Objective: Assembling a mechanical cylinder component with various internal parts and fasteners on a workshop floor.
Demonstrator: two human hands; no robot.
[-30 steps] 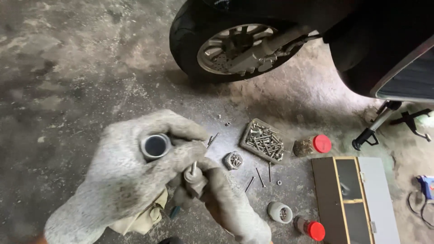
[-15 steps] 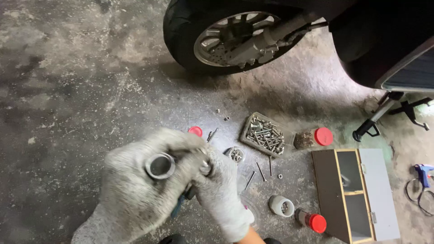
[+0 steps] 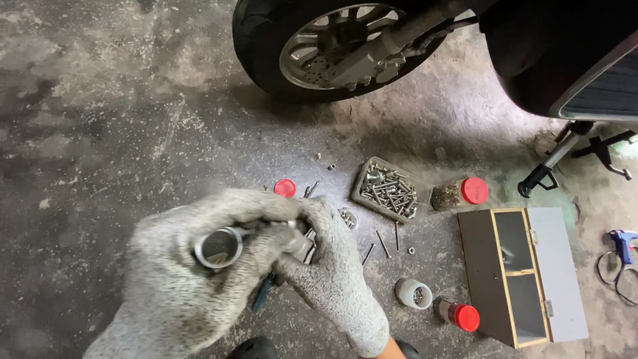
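Both my hands wear grey knitted gloves and meet low in the middle of the view. My left hand [image 3: 179, 286] is wrapped around a short metal cylinder [image 3: 219, 247] whose open round end faces the camera. My right hand [image 3: 335, 279] presses against the cylinder's far end, fingers curled over a small metal part that is mostly hidden. A dark-handled tool [image 3: 261, 294] shows below and between the two gloves.
On the concrete floor lie a tray of bolts and screws [image 3: 389, 189], red-capped jars [image 3: 460, 193] [image 3: 457, 314], a red lid [image 3: 284, 187], a small white cup [image 3: 413, 293], loose screws and an open box [image 3: 522, 272]. A scooter wheel [image 3: 339, 46] stands ahead, its stand [image 3: 551, 163] at right.
My hands closed together: the right hand came up over the cylinder's end, hiding the small part it held. The view shifted, uncovering the red lid on the floor.
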